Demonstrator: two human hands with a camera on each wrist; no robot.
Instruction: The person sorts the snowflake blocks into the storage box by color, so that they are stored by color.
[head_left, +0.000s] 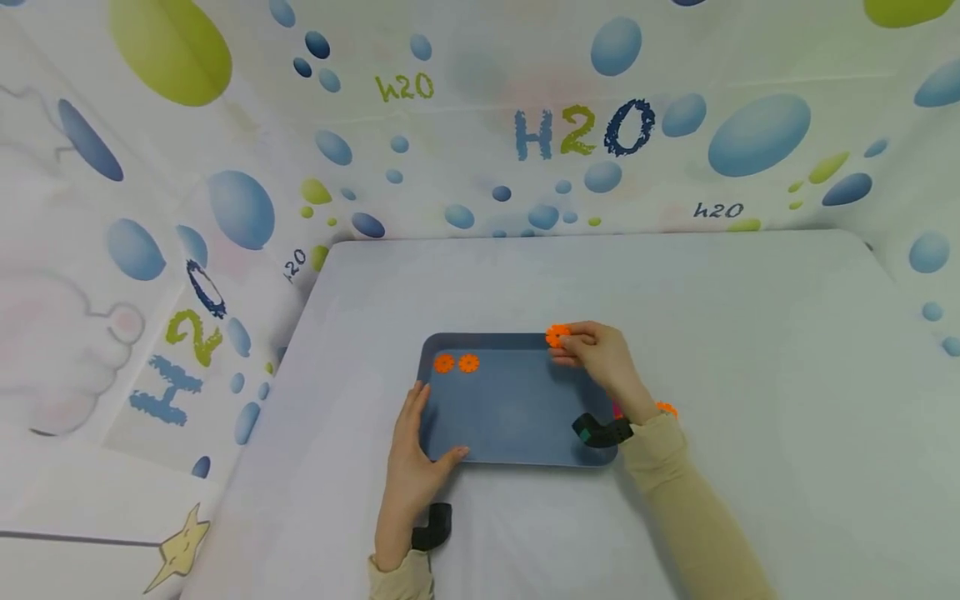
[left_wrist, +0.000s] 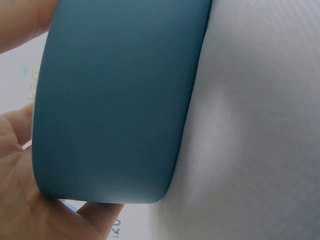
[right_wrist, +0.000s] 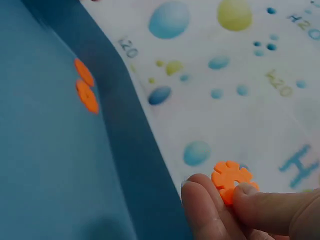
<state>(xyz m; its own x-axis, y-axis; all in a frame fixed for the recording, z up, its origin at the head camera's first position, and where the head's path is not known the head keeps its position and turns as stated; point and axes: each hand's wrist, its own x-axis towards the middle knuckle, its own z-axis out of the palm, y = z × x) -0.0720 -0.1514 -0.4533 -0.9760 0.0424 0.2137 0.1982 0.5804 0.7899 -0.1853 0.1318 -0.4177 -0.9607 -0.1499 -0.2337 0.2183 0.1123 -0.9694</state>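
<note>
An orange, flower-shaped plastic disc (head_left: pixel 557 336) with notched edges is pinched between the thumb and fingers of my right hand (head_left: pixel 596 354). In the right wrist view the same notched disc (right_wrist: pixel 231 179) is upright at the fingertips, above the tray's far rim. Two similar orange discs (head_left: pixel 457 363) lie side by side inside the blue-grey tray (head_left: pixel 517 408), near its far left corner. My left hand (head_left: pixel 414 467) rests against the tray's near left corner, its fingers extended along the left side and its thumb at the front rim.
The tray lies on a white-covered table (head_left: pixel 337 350). Beyond the right side of the tray, another orange piece (head_left: pixel 667 409) and a pink-red piece (head_left: pixel 617 410) are partly hidden by my right wrist. A printed curtain (head_left: pixel 480 125) hangs behind the table.
</note>
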